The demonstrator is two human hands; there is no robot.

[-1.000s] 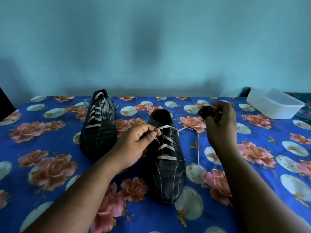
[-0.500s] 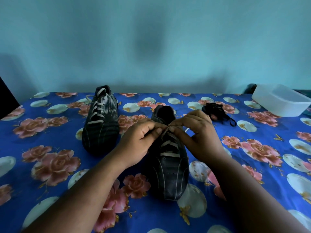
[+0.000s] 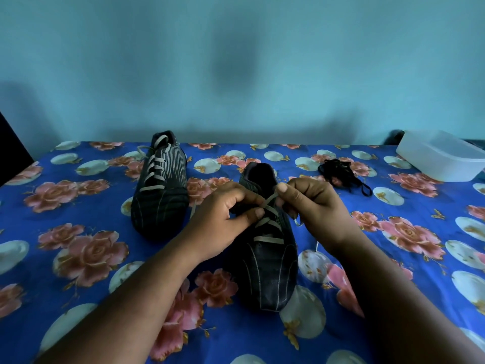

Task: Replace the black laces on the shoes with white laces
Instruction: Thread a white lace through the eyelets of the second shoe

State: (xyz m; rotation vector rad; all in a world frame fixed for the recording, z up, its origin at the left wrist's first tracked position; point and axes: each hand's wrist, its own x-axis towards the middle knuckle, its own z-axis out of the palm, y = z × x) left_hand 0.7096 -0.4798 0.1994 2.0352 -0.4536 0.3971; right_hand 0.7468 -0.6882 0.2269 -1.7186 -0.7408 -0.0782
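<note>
one white tub (image 3: 443, 158) right of the black laces (image 3: 341, 172), contents unseen

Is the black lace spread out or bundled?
Bundled. The black lace lies in a tangled clump on the cloth, right of the near shoe, with one loop trailing out. Neither hand touches it.

left hand (image 3: 225, 214) bare | right hand (image 3: 312, 208) bare | forearms unsleeved
</note>
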